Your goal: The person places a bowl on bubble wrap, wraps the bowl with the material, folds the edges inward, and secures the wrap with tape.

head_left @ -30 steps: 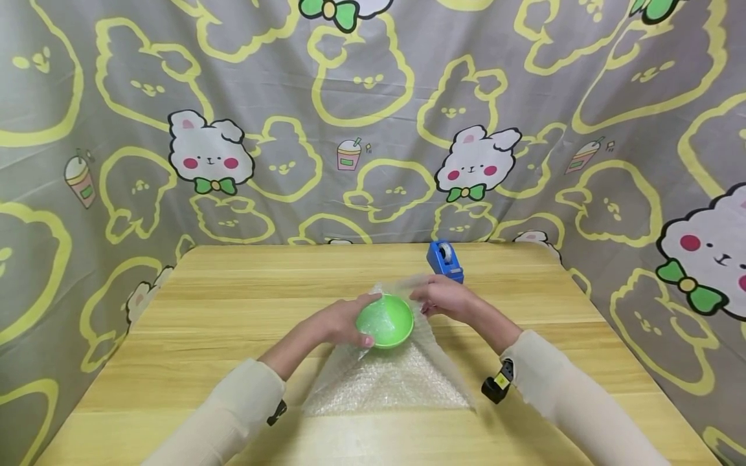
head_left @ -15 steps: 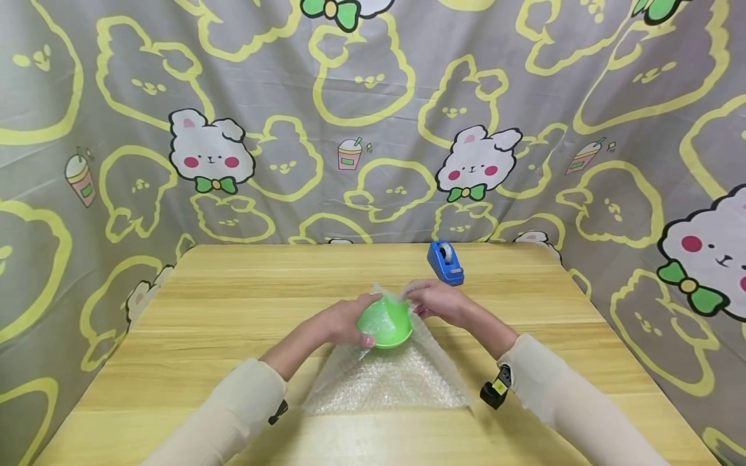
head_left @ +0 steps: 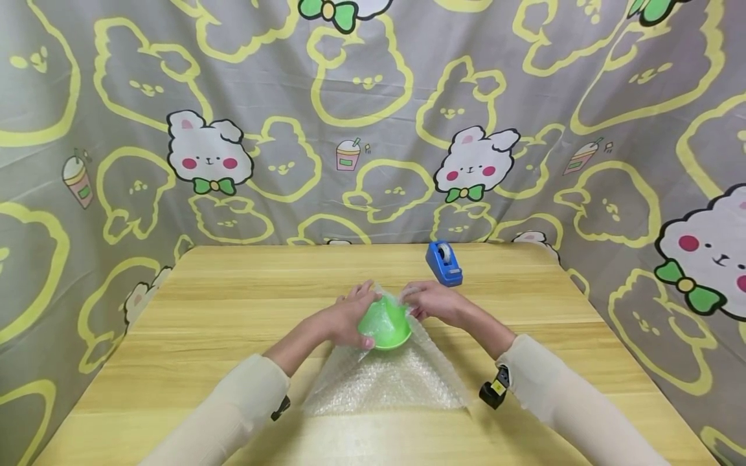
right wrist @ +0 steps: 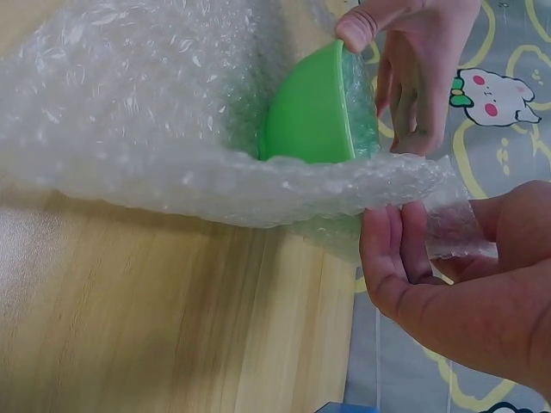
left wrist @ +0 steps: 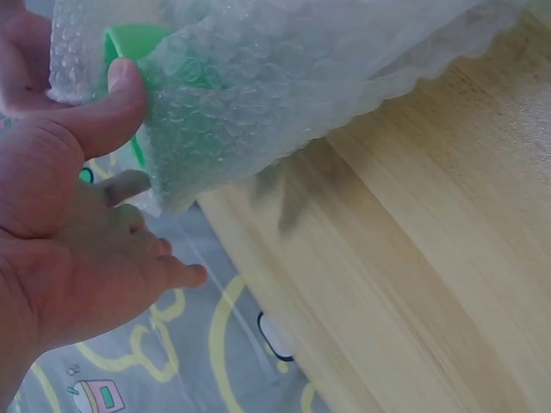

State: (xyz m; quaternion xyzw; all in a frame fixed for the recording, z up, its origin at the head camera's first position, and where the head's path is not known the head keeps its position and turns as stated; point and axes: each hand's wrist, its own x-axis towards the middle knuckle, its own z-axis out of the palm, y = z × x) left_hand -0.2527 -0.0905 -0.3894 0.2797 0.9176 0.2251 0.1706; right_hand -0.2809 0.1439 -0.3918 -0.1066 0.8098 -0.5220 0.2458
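Note:
A green bowl [head_left: 395,331] stands tilted on a sheet of bubble wrap [head_left: 387,386], one flap of which lies over its left side. My left hand [head_left: 344,321] holds the bowl through that flap; in the left wrist view its thumb presses at the rim [left wrist: 129,39] and the other fingers spread away. At the bowl's right my right hand [head_left: 440,303] pinches another flap, drawn up across the bowl's opening. The right wrist view shows the bowl's outer wall [right wrist: 301,112] bare, with the raised wrap edge [right wrist: 301,189] running to the right fingers [right wrist: 392,249].
A blue tape dispenser [head_left: 445,264] stands on the wooden table [head_left: 233,291] behind my right hand. A patterned grey curtain [head_left: 280,97] hangs along the back and both sides.
My right hand has brought its flap of wrap inward over the bowl's right side. Fingers of my left hand have lifted and spread, while its thumb stays at the rim.

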